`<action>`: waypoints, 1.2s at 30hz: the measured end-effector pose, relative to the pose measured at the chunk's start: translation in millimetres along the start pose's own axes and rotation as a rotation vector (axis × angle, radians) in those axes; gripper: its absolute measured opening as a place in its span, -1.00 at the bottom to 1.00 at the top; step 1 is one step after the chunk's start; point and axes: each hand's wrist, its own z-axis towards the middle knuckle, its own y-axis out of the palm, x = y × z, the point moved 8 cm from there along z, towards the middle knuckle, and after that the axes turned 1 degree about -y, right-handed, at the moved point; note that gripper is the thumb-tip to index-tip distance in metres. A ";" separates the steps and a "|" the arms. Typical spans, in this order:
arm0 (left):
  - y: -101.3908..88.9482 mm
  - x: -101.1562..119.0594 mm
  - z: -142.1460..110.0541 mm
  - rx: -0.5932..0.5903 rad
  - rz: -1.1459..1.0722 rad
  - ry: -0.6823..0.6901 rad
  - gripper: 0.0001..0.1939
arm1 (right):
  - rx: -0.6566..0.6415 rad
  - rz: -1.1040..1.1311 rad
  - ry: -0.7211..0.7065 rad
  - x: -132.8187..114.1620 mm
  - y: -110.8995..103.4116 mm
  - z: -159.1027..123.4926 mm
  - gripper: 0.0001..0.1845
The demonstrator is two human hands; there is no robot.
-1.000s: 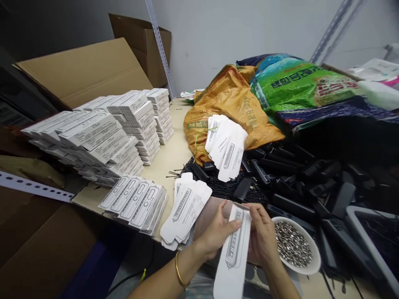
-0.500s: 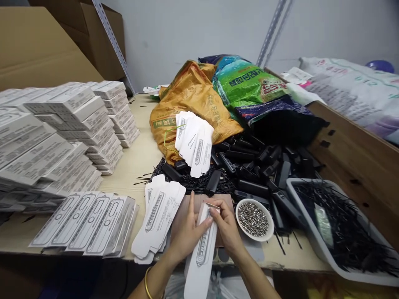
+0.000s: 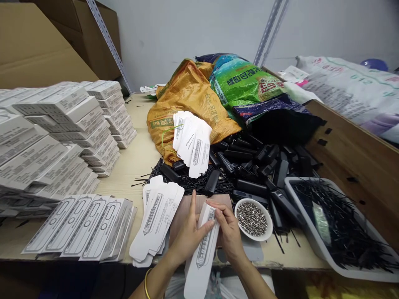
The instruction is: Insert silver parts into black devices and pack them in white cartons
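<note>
A long white printed cardboard box (image 3: 202,253) slants up from the table's front edge, between my two hands. My left hand (image 3: 190,232) grips its left side, thumb laid across the printed face and index finger pointing up off it. At the upper end, my right hand (image 3: 227,228) pinches the box with thumb and fingers; that end looks closed. What is inside the box cannot be seen. Left of my hands lies a fanned pile of flat box blanks (image 3: 157,220). Behind them, another fan of blanks (image 3: 193,143) leans against an orange sack.
A white bowl of small metal pieces (image 3: 253,219) stands right of my hands. Beyond lie black plastic devices (image 3: 252,187). A grey tray (image 3: 311,245) holds thin black parts. Finished-looking boxes (image 3: 90,224) and tall stacks (image 3: 62,133) fill the left. An orange sack (image 3: 190,95) sits at the back.
The upper end flap of the box, raised a little before, now lies folded down under my right fingers. Both hands keep hold of the box; the view has shifted slightly.
</note>
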 end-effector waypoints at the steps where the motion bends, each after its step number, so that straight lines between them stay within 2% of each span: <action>1: 1.9 -3.4 0.8 -0.002 0.007 -0.027 0.03 | 0.001 -0.027 0.000 1.2 -2.4 -3.4 -0.71; 4: 6.7 -11.3 3.1 -0.012 0.000 -0.044 0.06 | -0.005 -0.113 -0.022 -1.1 -9.6 -6.0 -0.71; 7: 4.2 -11.4 4.0 -0.019 -0.040 0.046 -0.09 | 0.055 -0.117 -0.049 -7.9 -17.1 2.4 -0.70; 8: 1.3 -6.7 3.2 -0.016 -0.017 0.129 -0.15 | 0.114 -0.079 -0.031 -8.4 -20.5 6.1 -0.68; 10: -3.3 11.9 -3.4 -0.005 0.141 0.411 -0.20 | 0.228 -0.005 0.012 -8.5 -23.4 12.7 -0.65; 11: -3.2 22.2 -9.9 0.001 0.254 0.578 -0.21 | 0.223 -0.005 0.021 -10.4 -18.9 16.9 -0.65; 13: -3.2 34.4 -21.6 0.031 0.415 0.809 -0.38 | 0.058 -0.134 -0.028 -21.0 1.4 28.3 -0.68; 14: -7.7 35.4 -22.2 0.067 0.407 0.818 -0.53 | -0.052 -0.265 -0.093 -29.0 12.6 34.4 -0.70; 15: -15.5 33.0 -19.0 0.114 0.343 0.753 -0.66 | -0.143 -0.430 -0.184 -37.4 21.4 40.6 -0.72; 17: -31.5 21.9 -10.3 0.206 0.179 0.531 -0.75 | -0.233 -0.816 -0.408 -50.8 29.9 54.5 -0.74; 20: -41.0 10.4 -4.4 0.264 -0.039 0.294 -0.55 | -0.425 -1.294 -0.580 -37.3 34.5 77.7 -0.56; 22: -38.6 6.7 -0.2 0.242 -0.241 0.193 -0.31 | -0.559 -1.426 -0.623 -22.5 33.6 87.8 -0.56; 24: -34.5 2.7 5.2 0.225 -0.384 0.093 -0.16 | -0.577 -1.380 -0.637 -23.3 28.4 92.6 -0.59; 25: -33.3 2.8 7.8 0.219 -0.370 0.068 -0.16 | -0.504 -1.289 -0.626 -33.5 21.8 94.7 -0.58; 28: -32.9 7.7 14.4 0.180 -0.101 0.054 -0.17 | -0.082 -0.778 -0.538 -89.5 -20.5 93.6 -0.48; 29: -31.1 10.1 16.0 0.138 0.012 0.065 -0.14 | 0.026 -0.572 -0.512 -107.3 -34.9 88.4 -0.43; 30: -28.3 12.5 17.3 0.088 0.114 0.083 -0.11 | 0.079 -0.388 -0.498 -122.4 -43.8 81.5 -0.39; 32: -20.8 18.0 18.7 -0.006 0.272 0.146 -0.09 | 0.089 -0.182 -0.473 -141.5 -46.2 66.2 -0.38; 33: -17.4 21.3 18.9 -0.027 0.335 0.193 -0.10 | 0.068 -0.156 -0.450 -143.7 -41.3 58.5 -0.40; 34: -15.1 25.0 19.0 -0.019 0.390 0.247 -0.11 | 0.024 -0.172 -0.415 -140.1 -32.7 51.1 -0.43; 36: -14.1 30.8 17.9 0.076 0.480 0.342 -0.11 | -0.097 -0.257 -0.327 -118.7 -11.6 37.1 -0.50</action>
